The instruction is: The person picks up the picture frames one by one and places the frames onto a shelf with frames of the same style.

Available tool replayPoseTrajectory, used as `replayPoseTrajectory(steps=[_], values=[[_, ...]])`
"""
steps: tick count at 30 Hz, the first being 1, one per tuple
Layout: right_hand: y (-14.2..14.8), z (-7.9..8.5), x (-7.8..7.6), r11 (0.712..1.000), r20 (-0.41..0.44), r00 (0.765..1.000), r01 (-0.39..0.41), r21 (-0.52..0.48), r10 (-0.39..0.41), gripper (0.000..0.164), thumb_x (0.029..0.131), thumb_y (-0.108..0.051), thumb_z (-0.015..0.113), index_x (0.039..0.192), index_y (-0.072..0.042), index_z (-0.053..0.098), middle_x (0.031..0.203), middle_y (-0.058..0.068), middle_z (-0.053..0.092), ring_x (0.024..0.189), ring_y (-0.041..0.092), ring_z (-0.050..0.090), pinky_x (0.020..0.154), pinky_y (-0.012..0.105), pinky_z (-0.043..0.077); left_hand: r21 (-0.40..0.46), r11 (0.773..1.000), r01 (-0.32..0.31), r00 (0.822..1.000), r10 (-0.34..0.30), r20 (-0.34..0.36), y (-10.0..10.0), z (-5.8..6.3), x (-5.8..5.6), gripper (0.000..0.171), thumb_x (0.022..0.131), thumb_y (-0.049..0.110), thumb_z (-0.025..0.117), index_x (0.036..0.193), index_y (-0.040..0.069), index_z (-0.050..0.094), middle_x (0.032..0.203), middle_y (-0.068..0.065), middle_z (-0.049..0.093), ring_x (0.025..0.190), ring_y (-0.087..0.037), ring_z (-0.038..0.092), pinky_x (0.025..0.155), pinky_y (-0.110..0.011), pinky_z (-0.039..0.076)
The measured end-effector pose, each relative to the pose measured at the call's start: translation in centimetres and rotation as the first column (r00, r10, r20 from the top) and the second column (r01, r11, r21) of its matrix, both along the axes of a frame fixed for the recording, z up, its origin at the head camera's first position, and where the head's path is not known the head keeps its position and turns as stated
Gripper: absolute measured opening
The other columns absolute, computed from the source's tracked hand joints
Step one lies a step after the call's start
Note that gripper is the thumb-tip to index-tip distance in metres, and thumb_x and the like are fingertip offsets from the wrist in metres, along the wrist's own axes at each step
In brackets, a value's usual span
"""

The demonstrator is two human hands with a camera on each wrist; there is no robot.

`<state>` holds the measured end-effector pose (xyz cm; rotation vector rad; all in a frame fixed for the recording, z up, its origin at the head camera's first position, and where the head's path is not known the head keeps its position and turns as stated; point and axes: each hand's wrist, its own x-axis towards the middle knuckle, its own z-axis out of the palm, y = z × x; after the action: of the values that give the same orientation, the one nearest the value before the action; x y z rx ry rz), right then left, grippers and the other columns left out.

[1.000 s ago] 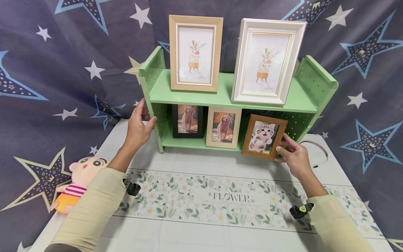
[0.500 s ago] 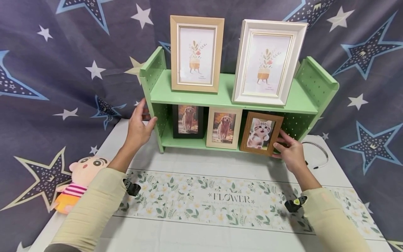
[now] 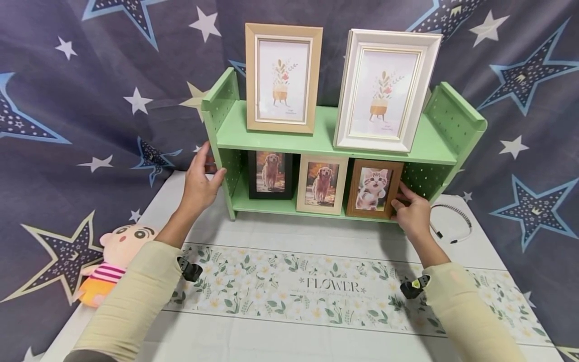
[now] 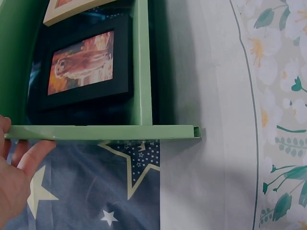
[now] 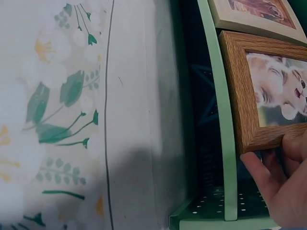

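A green two-tier shelf [image 3: 325,120] stands on the table. My left hand [image 3: 199,183] rests its fingers against the outside of the shelf's left side panel [image 4: 103,132]. A brown wooden photo frame [image 3: 352,188] with a kitten picture stands upright on the lower tier, at the right. My right hand [image 3: 413,213] pinches this frame's right edge, the thumb in front and fingers partly hidden behind. To its left are a pale wooden frame [image 3: 300,186] and a black frame [image 3: 252,186], both with dog pictures.
A beige frame [image 3: 252,75] and a white frame [image 3: 342,90] stand on the upper tier. A plush doll [image 3: 119,249] sits at the left, a headband-like loop [image 3: 466,218] lies at the right. A floral runner [image 3: 280,286] crosses the table.
My right hand has moved the brown frame back and slightly left, turning it from tilted to nearly straight in line with the other frames. The left hand has not moved.
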<state>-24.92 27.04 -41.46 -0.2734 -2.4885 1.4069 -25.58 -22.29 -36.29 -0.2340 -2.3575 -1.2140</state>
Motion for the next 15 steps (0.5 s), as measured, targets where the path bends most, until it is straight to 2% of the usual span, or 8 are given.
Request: replayPoseTrajectory(steps=[15], values=[[-0.25,0.08,-0.25,0.999,-0.007,0.999,0.034,0.041,-0.034,0.060,0.098,0.000,0.060,0.152,-0.024,0.048,0.134,0.023,0.065,0.117,0.037,0.065,0.057,0.019,0.059,0.006,1.000,0.004,1.000,-0.004,-0.008,0.06,-0.09,0.02,0.072,0.099,0.004,0.062,0.162,0.014,0.029,0.128,-0.026,0.056,0.108,-0.040,0.064,0.073,-0.003,0.041]])
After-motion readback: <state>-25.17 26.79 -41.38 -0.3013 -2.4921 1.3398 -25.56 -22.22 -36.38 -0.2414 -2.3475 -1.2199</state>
